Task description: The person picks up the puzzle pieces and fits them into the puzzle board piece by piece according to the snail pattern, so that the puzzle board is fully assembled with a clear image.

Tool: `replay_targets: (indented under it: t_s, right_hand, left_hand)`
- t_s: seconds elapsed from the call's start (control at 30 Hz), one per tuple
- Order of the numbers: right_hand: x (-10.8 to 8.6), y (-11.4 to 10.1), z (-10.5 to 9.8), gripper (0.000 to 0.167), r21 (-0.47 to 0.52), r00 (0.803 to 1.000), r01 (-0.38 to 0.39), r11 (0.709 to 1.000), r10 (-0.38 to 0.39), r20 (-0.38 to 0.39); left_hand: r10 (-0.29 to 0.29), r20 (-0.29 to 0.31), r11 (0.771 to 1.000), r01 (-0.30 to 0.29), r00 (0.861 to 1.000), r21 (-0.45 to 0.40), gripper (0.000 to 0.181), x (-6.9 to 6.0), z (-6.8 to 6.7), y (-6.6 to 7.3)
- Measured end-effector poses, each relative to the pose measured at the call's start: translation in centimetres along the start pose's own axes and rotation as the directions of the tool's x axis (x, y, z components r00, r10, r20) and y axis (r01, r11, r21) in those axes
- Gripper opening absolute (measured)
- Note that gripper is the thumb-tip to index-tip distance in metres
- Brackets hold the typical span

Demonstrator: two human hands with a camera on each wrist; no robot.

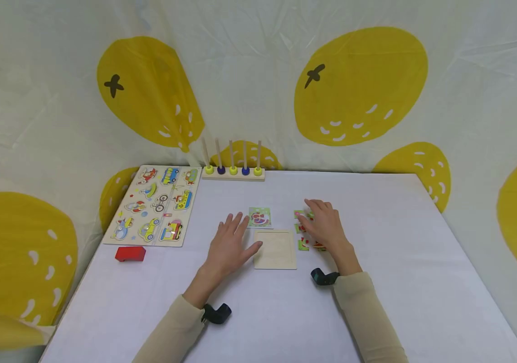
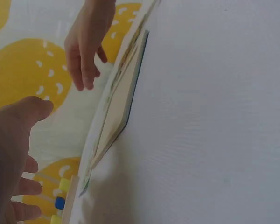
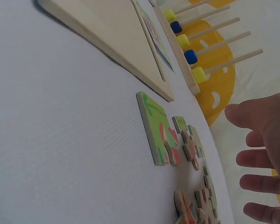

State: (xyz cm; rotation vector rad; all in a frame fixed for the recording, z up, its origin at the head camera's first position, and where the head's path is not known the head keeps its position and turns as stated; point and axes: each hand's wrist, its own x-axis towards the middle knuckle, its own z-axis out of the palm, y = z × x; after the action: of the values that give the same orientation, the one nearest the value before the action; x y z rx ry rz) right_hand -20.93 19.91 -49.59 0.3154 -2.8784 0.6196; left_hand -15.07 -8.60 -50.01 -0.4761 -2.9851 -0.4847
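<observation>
White cloth printed with large yellow fruit (image 1: 361,85) hangs behind and beside a table covered in a plain white cloth (image 1: 422,302). Near the middle of that surface lies a square wooden puzzle tray (image 1: 275,250) with a raised rim, and just beyond it a small picture card (image 1: 260,217) lies flat. To the right of the tray, slightly apart from it, green-and-red jigsaw pieces (image 1: 303,244) are spread in a loose group.

Directly over those pieces hangs the right hand (image 1: 326,224), palm down. Its fingers are loosely bent, the thumb stands well away from them, and it has hold of nothing; the right wrist view shows the pieces lying flat on the cloth below the fingertips, with a gap between. The left hand (image 1: 228,248) hovers at the tray's left side, fingers spread wide and thumb reaching over the tray's left edge, likewise gripping nothing.

Farther left lies a wooden vehicle puzzle board (image 1: 151,204), with a red block (image 1: 130,253) just in front of its near edge. At the back of the table stands a five-peg bead stacker (image 1: 233,175), carrying yellow and dark blue beads.
</observation>
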Motion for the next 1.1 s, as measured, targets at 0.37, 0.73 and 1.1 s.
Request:
replay_targets:
  t_s: [0.37,0.73,1.1]
  right_hand:
    - [0.7,0.8,0.9,0.053,-0.018,0.995,-0.045,0.999,0.046,0.086]
    - [1.3,1.0,1.5,0.049,-0.033,0.986,-0.063,0.997,0.068,0.154]
    - [1.6,1.4,1.8,0.045,-0.065,0.981,-0.058,0.996,0.068,0.18]
  left_hand:
    - [0.072,0.063,0.997,-0.07,0.995,-0.031,0.083,-0.9,0.8,0.0]
    - [0.131,0.077,0.99,-0.126,0.988,-0.06,0.082,-1.1,1.9,-0.1]
    - [0.174,0.102,0.985,-0.17,0.979,-0.041,0.081,-1.2,2.4,0.1]
